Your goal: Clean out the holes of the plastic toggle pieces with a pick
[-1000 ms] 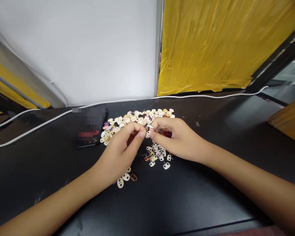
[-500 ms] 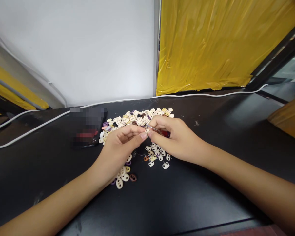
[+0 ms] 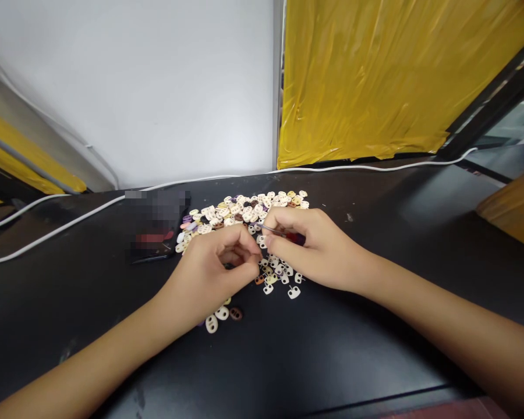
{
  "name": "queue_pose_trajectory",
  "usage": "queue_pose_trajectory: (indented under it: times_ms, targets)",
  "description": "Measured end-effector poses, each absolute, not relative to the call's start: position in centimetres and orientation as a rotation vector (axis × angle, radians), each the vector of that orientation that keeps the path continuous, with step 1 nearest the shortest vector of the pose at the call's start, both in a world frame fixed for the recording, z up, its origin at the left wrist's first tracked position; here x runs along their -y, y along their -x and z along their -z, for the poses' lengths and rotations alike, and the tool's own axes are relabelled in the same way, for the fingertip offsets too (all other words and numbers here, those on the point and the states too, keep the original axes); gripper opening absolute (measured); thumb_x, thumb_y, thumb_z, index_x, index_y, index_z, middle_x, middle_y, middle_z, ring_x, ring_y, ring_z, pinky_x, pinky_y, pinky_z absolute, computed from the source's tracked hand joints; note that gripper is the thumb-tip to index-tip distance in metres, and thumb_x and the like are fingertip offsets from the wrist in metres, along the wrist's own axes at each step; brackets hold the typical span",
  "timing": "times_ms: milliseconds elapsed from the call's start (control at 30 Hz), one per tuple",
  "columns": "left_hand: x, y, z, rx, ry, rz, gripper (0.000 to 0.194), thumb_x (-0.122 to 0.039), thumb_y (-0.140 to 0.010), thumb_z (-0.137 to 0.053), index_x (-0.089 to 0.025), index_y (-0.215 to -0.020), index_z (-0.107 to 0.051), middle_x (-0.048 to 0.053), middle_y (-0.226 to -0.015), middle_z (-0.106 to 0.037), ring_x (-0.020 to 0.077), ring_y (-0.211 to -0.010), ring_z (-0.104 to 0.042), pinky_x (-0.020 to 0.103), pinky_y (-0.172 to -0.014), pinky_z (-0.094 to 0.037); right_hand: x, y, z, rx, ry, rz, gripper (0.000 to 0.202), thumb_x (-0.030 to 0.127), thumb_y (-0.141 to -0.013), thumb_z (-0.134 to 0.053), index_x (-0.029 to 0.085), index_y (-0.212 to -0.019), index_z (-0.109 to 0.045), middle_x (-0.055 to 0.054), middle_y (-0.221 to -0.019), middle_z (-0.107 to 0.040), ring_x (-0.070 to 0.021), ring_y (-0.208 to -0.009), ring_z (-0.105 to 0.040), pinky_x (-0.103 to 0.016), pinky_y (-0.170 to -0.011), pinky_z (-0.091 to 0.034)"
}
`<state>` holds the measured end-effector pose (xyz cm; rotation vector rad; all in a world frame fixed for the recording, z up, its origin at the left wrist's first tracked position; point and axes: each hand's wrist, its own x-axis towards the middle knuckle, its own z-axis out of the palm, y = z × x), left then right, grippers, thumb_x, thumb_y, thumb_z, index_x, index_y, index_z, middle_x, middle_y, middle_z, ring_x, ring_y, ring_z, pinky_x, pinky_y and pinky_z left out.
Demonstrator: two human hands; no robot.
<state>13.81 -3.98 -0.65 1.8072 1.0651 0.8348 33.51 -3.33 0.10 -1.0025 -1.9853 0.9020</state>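
Observation:
My right hand (image 3: 317,247) is closed round a thin metal tool with a red handle (image 3: 295,238), its slim shaft pointing left past the fingertips. A small white two-holed piece (image 3: 261,240) shows by the right thumb; I cannot tell whether it is held. My left hand (image 3: 220,259) is closed, thumb and fingertips together just left of the right thumb, and what is in them is hidden. Below the right hand lies a cluster of white two-holed pieces with thin stems (image 3: 283,273). Oval button-like pieces (image 3: 222,313), cream and brown, lie under the left wrist.
Behind my hands spreads a large pile of cream, brown and purple button-like pieces (image 3: 253,205). A dark, phone-like flat object (image 3: 152,233), partly blurred out, lies left of it. A white cable (image 3: 358,167) runs along the black table's back edge. A brown box (image 3: 513,206) stands far right.
My left fingertips have come away from the small white piece, dropping slightly and curling inward. The right hand has stayed nearly in place with the tool.

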Motion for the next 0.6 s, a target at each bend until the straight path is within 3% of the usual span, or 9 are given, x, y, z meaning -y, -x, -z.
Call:
queue_pose_trajectory:
  times_ms: [233, 400, 600]
  targets:
    - [3.62, -13.84, 0.68, -1.034, -1.628, -0.872, 0.018, -0.001, -0.07, -0.067, -0.019, -0.071, -0.068, -0.004, -0.067, -0.071, 0.0096, -0.061, -0.065, 0.018, -0.058, -0.051, 3.38, -33.36, -0.26, 1.965, 0.995, -0.936, 0.018, 0.012, -0.083, -0.053, 0.019, -0.068, -0.049, 0.005, -0.064, -0.046, -0.0102, -0.058, -0.041, -0.025, -0.054, -0.033]
    - [3.43, -13.79, 0.47, -1.027, -1.664, -0.948, 0.017, -0.004, -0.074, -0.069, -0.02, -0.074, -0.076, -0.003, -0.065, -0.073, 0.0088, -0.058, -0.066, 0.016, -0.056, -0.053, 3.39, -33.1, 0.19, 1.866, 0.888, -1.101, 0.016, 0.012, -0.088, -0.052, 0.018, -0.074, -0.052, 0.003, -0.07, -0.054, -0.0115, -0.064, -0.047, -0.026, -0.059, -0.038]
    - [3.18, -13.48, 0.78, -1.042, -1.646, -1.076, 0.014, -0.01, -0.077, -0.075, -0.022, -0.08, -0.081, -0.002, -0.075, -0.08, 0.0116, -0.068, -0.072, 0.018, -0.066, -0.06, 3.25, -33.2, 0.36, 1.841, 0.823, -1.006, 0.016, 0.015, -0.093, -0.053, 0.018, -0.077, -0.051, 0.006, -0.065, -0.045, -0.0092, -0.058, -0.041, -0.025, -0.055, -0.033]
